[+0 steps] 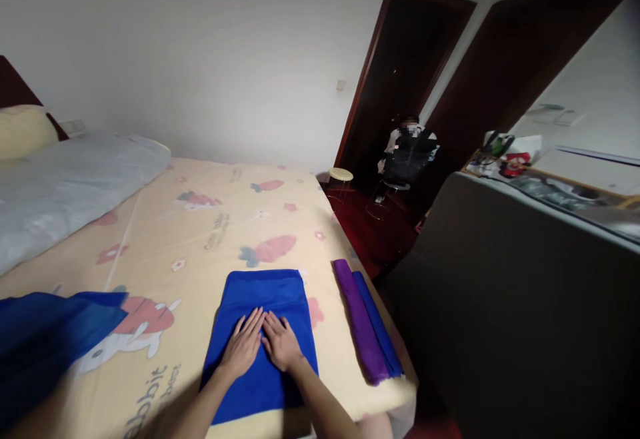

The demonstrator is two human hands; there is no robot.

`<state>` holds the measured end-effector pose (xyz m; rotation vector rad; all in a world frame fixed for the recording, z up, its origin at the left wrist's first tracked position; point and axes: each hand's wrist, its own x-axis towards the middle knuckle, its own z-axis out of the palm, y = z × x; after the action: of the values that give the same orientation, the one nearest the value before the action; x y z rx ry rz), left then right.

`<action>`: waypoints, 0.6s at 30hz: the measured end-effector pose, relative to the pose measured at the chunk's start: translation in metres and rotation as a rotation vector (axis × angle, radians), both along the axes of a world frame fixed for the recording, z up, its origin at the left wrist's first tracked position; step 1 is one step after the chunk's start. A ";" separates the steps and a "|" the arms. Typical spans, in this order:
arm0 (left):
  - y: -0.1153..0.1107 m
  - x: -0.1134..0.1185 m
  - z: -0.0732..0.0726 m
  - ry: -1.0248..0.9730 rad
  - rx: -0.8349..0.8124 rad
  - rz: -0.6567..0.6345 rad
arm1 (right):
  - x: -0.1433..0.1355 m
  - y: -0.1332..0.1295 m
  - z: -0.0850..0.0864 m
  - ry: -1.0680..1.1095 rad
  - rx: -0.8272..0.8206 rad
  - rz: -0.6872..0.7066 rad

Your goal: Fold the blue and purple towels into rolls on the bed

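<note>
A folded blue cloth (265, 386) lies flat on the bed (200, 292), near its front edge. My left hand (244, 344) rests on the middle of the cloth, palm down with fingers stretched out. Beside it my right hand (280, 342) also lies on the cloth, its fingers spread. Both hands hold nothing, and their fingertips nearly meet. To the right, a purple folded cloth (359, 322) and a narrow blue folded cloth (377, 326) lie side by side at the bed's edge. More blue cloth (50, 339) is loosely spread at the left.
A grey quilt (85, 186) and a yellow pillow (25, 132) lie at the far left. Right of the bed stands a dark panel (480, 306) beside a cluttered surface (565, 192). A stool (341, 174) and a seated person (407, 152) are by the doorway.
</note>
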<state>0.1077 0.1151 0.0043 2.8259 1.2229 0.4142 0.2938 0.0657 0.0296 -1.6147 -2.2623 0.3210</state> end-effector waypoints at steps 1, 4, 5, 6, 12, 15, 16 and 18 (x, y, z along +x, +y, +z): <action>0.008 0.004 -0.002 0.012 -0.022 0.005 | -0.001 0.008 0.001 -0.004 -0.017 0.005; 0.041 -0.002 -0.003 0.034 -0.055 0.108 | 0.021 0.035 0.000 -0.020 -0.046 -0.069; 0.052 -0.008 -0.002 0.037 -0.057 0.154 | 0.033 0.045 0.000 -0.026 -0.057 -0.112; 0.062 -0.015 0.000 0.042 -0.061 0.205 | 0.046 0.053 -0.002 -0.032 -0.068 -0.163; 0.088 -0.036 0.012 0.130 -0.105 0.430 | 0.083 0.076 -0.007 -0.069 -0.113 -0.351; 0.090 -0.027 0.019 0.187 -0.126 0.482 | 0.079 0.079 -0.006 -0.082 -0.111 -0.410; 0.090 -0.022 0.022 0.190 -0.123 0.495 | 0.075 0.079 -0.005 -0.086 -0.106 -0.447; 0.084 -0.009 0.026 0.177 -0.098 0.510 | 0.063 0.075 -0.003 -0.090 -0.089 -0.531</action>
<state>0.0985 0.1987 0.0307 2.4838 1.9440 0.1073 0.3568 0.1411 0.0268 -2.2294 -1.8002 0.2144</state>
